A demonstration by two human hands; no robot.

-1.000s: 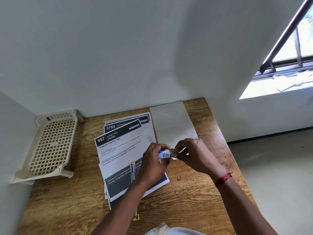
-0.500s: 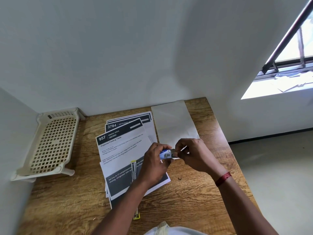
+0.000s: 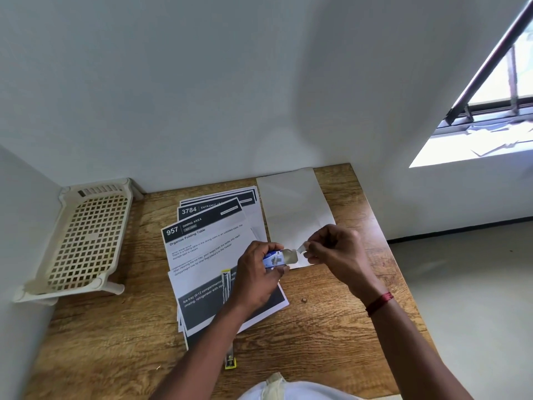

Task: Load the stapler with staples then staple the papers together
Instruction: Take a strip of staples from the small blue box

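You were at the loading step: judging by the open box, no staples had yet gone into the stapler (image 3: pixel 226 284). Your left hand (image 3: pixel 256 281) gripped the small blue staple box (image 3: pixel 274 258), fingers curled round it, with the end flap (image 3: pixel 290 255) folded open toward the right hand. Your right hand (image 3: pixel 337 255) pinched a small pale piece (image 3: pixel 301 249) just beside that open end; whether it was a strip of staples or part of the box could not be determined. Both hands were raised above the surface (image 3: pixel 317 327), close together but not touching.

The stapler lay beneath the left hand and wrist, opened out flat on the papers (image 3: pixel 202 249), which spread under and beyond the left hand.

The next move probably called for the following:
1. Free one strip of staples with the right hand.
2. Carry it down to the stapler below the left wrist.
3. Seat it in the open channel.
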